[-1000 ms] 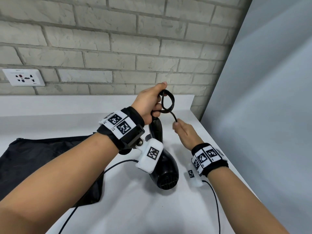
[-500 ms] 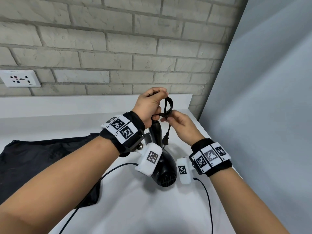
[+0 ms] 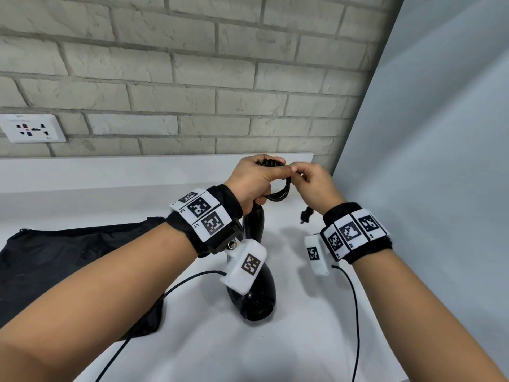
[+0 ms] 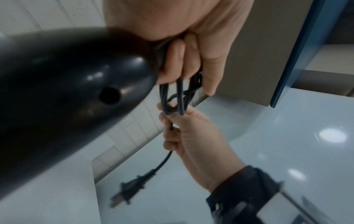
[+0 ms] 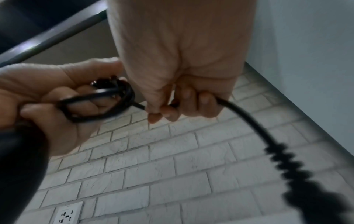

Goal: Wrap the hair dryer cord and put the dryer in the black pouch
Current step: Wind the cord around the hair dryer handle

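The black hair dryer (image 3: pixel 254 293) stands nose-down on the white counter, handle up. My left hand (image 3: pixel 254 180) grips the handle top together with several loops of black cord (image 3: pixel 278 193) (image 4: pixel 176 97) (image 5: pixel 99 104). My right hand (image 3: pixel 314 183) (image 4: pixel 191 133) pinches the free cord end just right of the loops. The plug (image 3: pixel 307 216) (image 4: pixel 128 192) dangles below my right hand. The black pouch (image 3: pixel 68 260) lies flat on the counter to the left, partly behind my left forearm.
A brick wall with a white socket (image 3: pixel 31 128) stands behind the counter (image 3: pixel 275 354). A grey-blue panel (image 3: pixel 440 161) closes off the right side. Thin black wrist-camera cables (image 3: pixel 355 312) trail over the counter.
My right hand has risen from the counter to the loops, bringing the cord end over them. The plug now hangs free below it. Both hands sit a little higher.
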Demonstrator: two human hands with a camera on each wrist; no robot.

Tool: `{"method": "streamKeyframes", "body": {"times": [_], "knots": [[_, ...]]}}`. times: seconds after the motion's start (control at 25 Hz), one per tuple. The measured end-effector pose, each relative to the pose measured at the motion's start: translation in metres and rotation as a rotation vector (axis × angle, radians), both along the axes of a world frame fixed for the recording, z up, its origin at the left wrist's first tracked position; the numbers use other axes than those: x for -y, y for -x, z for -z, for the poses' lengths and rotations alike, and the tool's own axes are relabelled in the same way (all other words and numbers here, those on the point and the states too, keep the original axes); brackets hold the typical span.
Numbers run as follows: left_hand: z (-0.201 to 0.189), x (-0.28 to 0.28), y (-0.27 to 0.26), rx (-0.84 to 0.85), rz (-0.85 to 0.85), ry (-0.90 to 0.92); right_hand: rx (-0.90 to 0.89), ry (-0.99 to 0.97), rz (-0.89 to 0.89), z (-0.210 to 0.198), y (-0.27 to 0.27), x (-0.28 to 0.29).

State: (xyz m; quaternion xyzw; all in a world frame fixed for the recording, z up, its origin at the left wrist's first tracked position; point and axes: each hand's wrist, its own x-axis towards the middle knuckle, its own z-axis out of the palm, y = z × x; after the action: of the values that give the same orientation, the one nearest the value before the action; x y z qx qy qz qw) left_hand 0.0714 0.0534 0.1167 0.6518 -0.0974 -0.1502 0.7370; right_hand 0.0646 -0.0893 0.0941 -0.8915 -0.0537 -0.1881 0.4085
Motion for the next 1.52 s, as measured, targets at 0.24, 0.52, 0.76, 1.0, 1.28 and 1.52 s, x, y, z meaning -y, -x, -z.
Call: {"method": "streamKeyframes", "body": {"times": [0.24,0.52,0.76,1.0,1.28,1.52], "knots": [[-0.004,0.009,-0.002,0.04,-0.16,0.007,0.031,0.306,0.289,-0.045,0.003,-0.009],[-0.001,0.013,0.0,0.048,-0.118,0.005,0.102,0.15,0.213,-0.058,0.001,-0.017],[-0.003,0.005,-0.007,-0.019,-0.176,0.212,0.169,-0.116,-0.098,-0.037,0.01,-0.029],[-0.01,-0.002,-0.008,-0.038,-0.164,0.235,0.231,-0.14,-0.182,-0.024,0.013,-0.029],[-0.009,-0.015,-0.023,-0.01,-0.288,0.291,0.197,0.136,-0.136,0.006,0.014,-0.016],[-0.009,-0.026,-0.035,-0.025,-0.348,0.357,0.216,0.218,-0.049,0.006,0.009,-0.012]]}}
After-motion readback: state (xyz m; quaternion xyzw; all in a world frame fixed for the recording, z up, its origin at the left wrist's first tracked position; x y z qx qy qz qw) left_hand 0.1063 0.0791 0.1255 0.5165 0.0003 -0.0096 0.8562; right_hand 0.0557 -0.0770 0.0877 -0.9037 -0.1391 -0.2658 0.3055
